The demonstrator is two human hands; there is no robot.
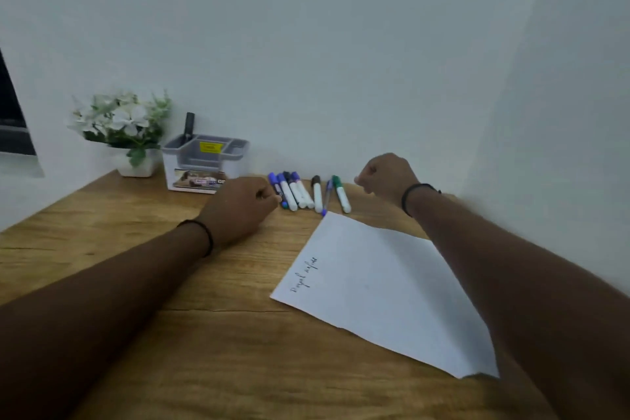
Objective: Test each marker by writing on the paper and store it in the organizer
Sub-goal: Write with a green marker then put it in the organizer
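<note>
Several white-bodied markers (297,194) lie in a row on the wooden table (204,344) near the wall, with blue, dark, black (317,195) and green (341,195) caps, and a thin blue pen (327,197) among them. A white sheet of paper (385,290) with one line of handwriting lies in front of them. The grey organizer (204,160) stands at the back left with one black marker (189,124) upright in it. My left hand (238,206) is curled in a fist on the table, its knuckles against the leftmost blue marker (272,178). My right hand (387,177) hovers as an empty fist beside the green marker.
A white pot of white flowers (124,123) stands left of the organizer. White walls close the table at the back and on the right. A dark window edge (13,126) shows at far left.
</note>
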